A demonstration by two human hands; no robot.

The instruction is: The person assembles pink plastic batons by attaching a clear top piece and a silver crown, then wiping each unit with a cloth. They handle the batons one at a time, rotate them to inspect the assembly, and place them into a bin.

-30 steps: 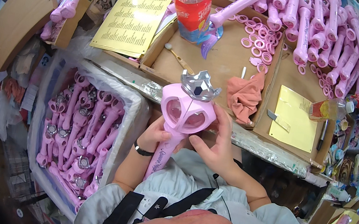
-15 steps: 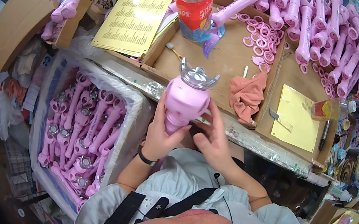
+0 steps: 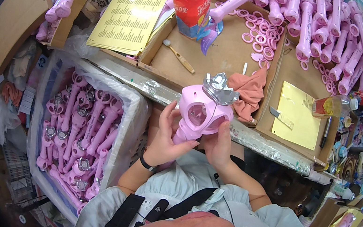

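A pink toy wand (image 3: 192, 97) with a round, windowed head and a silver crown (image 3: 219, 91) is held up at the table's near edge. It leans, crown up and to the right. My left hand (image 3: 163, 141) is closed round its neck, just below the head. My right hand (image 3: 217, 148) grips the right side of the head, the thumb upright against it and the other fingers partly hidden behind. Left of my arms, a plastic-lined crate (image 3: 129, 126) holds many similar crowned wands (image 3: 80, 119). A salmon cloth (image 3: 247, 93) lies just beyond the wand.
A shallow cardboard tray (image 3: 225, 58) holds a red-labelled bottle (image 3: 191, 3), a toothbrush (image 3: 178, 56) and pink rings (image 3: 259, 40). Pink handles (image 3: 306, 31) are heaped at the back right. Yellow sheets (image 3: 128, 17) lie left; a blade (image 3: 281, 118) rests on another yellow sheet (image 3: 299, 101) at right.
The wand has tilted to the right and turned, so its head's windows now show. My right hand has closed in on the head. The view has shifted slightly.
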